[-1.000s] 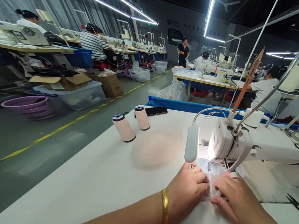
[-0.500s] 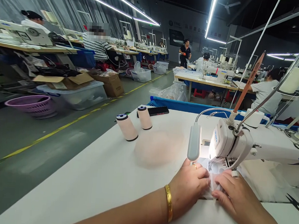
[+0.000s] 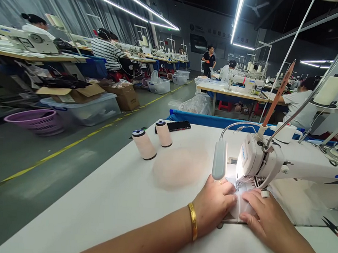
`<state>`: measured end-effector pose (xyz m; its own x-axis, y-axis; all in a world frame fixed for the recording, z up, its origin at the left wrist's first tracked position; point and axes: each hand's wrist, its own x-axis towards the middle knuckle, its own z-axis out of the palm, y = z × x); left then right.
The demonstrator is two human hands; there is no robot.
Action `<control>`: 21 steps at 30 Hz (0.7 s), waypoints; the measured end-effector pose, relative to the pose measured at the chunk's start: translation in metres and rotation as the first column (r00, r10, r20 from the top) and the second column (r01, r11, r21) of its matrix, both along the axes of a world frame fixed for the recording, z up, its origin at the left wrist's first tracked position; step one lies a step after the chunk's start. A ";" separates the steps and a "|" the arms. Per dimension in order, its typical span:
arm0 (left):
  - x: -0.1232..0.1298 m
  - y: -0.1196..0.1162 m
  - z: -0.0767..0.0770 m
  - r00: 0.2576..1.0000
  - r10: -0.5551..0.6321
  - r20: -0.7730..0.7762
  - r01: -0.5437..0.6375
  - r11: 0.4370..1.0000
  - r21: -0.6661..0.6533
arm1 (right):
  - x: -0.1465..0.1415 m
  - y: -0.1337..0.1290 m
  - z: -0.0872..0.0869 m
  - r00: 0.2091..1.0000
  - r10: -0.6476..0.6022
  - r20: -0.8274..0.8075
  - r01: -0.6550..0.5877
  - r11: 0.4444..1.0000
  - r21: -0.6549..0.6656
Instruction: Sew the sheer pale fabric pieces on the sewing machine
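A small piece of sheer white fabric [image 3: 235, 210] lies under the lit needle area of a white sewing machine [image 3: 249, 156]. To the left of the needle, my left hand [image 3: 214, 202], with a gold bangle at the wrist, grips the fabric with curled fingers. My right hand [image 3: 265, 214] is on the other side, its thumb and fingertips pressing and holding the fabric's right part. Both hands stay close in front of the presser foot, which is partly hidden. A grey lamp [image 3: 219, 160] on a bendable neck hangs just above my left fingers.
Two peach thread cones [image 3: 144, 145] and a black phone [image 3: 179, 126] rest at the table's far left. Pale sheer fabric [image 3: 180, 169] lies left of the lamp, more [image 3: 296, 201] under the machine arm. Red-handled snips [image 3: 334, 230] are at right. Co-workers sit at machines beyond.
My left hand has shifted slightly up and away from me, and the fabric between the hands sits differently. A small dark ring on the table edge now shows below the left hand.
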<state>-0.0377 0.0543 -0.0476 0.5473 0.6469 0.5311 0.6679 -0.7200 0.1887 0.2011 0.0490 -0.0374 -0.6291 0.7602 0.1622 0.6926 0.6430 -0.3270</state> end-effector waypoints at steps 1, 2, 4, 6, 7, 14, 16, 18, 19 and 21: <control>0.000 0.000 0.001 1.000 -0.004 0.014 0.004 1.000 -0.027 | 0.002 0.000 -0.001 1.000 0.009 -0.008 -0.009 1.000 0.008; -0.001 0.000 0.001 0.999 -0.006 0.033 0.008 0.998 -0.065 | 0.003 0.000 -0.002 1.000 0.020 -0.017 -0.020 1.000 0.019; -0.001 0.001 0.004 0.996 -0.003 0.087 0.018 0.984 -0.175 | 0.004 0.002 -0.005 0.998 0.041 -0.041 -0.040 0.998 0.041; -0.002 0.003 0.007 0.989 0.021 0.147 0.025 0.954 -0.300 | 0.002 0.005 -0.009 0.996 0.042 -0.077 -0.037 0.997 0.062; -0.002 0.004 0.009 0.984 0.038 0.171 0.026 0.935 -0.354 | 0.000 0.007 -0.010 0.994 0.031 -0.103 -0.024 0.997 0.069; 0.001 0.006 0.014 0.969 0.082 0.234 0.023 0.909 -0.415 | -0.018 0.012 -0.015 0.959 0.029 -0.283 0.011 0.991 0.137; 0.003 0.002 0.015 0.966 0.072 0.249 0.029 0.925 -0.379 | -0.020 0.010 -0.013 0.951 0.032 -0.306 0.015 0.989 0.149; 0.005 -0.002 0.017 0.964 0.071 0.257 0.024 0.937 -0.349 | -0.019 0.008 -0.010 0.945 0.017 -0.327 0.037 0.987 0.159; 0.007 -0.004 0.018 0.964 0.072 0.257 0.020 0.940 -0.339 | -0.019 0.007 -0.009 0.941 0.008 -0.339 0.050 0.985 0.164; 0.010 -0.008 0.020 0.963 0.078 0.258 0.009 0.947 -0.320 | -0.019 0.006 -0.006 0.935 0.002 -0.355 0.064 0.983 0.174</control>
